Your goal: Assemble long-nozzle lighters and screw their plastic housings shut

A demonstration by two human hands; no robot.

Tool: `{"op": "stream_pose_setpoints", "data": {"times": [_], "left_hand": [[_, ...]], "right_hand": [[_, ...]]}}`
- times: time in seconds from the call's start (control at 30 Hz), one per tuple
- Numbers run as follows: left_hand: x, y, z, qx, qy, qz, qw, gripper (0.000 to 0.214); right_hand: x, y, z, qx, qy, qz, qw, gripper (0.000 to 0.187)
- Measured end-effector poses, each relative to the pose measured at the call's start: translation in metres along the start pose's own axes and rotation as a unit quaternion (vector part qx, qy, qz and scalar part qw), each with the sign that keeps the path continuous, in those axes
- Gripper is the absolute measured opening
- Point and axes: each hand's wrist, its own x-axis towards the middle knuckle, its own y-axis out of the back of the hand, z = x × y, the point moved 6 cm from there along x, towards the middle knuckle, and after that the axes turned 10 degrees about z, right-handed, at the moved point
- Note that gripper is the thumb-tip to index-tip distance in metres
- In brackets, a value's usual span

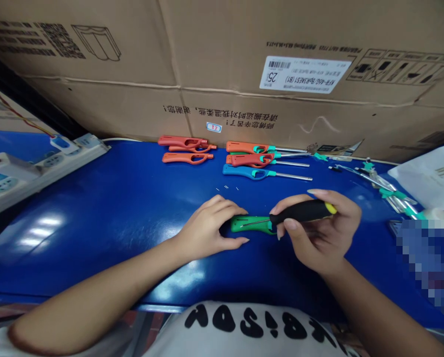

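Observation:
My left hand (207,225) grips the rear end of a green lighter handle (257,228) that lies flat on the table, its thumb and fingers on either side. In my right hand (331,238) is a screwdriver (304,210) with a black handle and yellow end. Its thin shaft points left across the top of the green lighter handle. Whether the tip sits in a screw hole is too small to tell. My right fingers are close to the lighter's front end and partly hide it. Tiny pale pins (226,187) lie beyond my left hand.
Orange-red lighter handles (185,157) without tubes lie at the back. Beside them are several long-tube lighters, a blue one (244,170) nearest. Metal tubes with teal parts (393,194) and a white bag (430,171) lie right. Cardboard (222,64) stands behind; a power strip (47,168) is left.

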Motion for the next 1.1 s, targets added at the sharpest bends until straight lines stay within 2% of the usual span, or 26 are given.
{"op": "stream_pose_setpoints", "data": {"times": [0.17,0.37,0.63,1.1], "left_hand": [[-0.002,-0.005,-0.007,-0.027,0.026,-0.011,0.999,0.043],[-0.005,-0.014,-0.005,-0.054,0.024,-0.004,0.998,0.038],[-0.006,-0.019,-0.003,-0.062,0.025,0.004,0.998,0.033],[-0.006,-0.018,-0.002,-0.060,0.022,0.001,0.998,0.032]], "right_hand": [[-0.002,0.002,0.002,-0.012,-0.016,0.055,0.998,0.057],[-0.008,-0.005,0.002,-0.031,0.017,0.017,0.999,0.064],[-0.002,-0.008,-0.009,-0.066,0.083,0.003,0.994,0.066],[-0.006,-0.011,-0.008,-0.050,0.104,-0.028,0.993,0.074]]}}
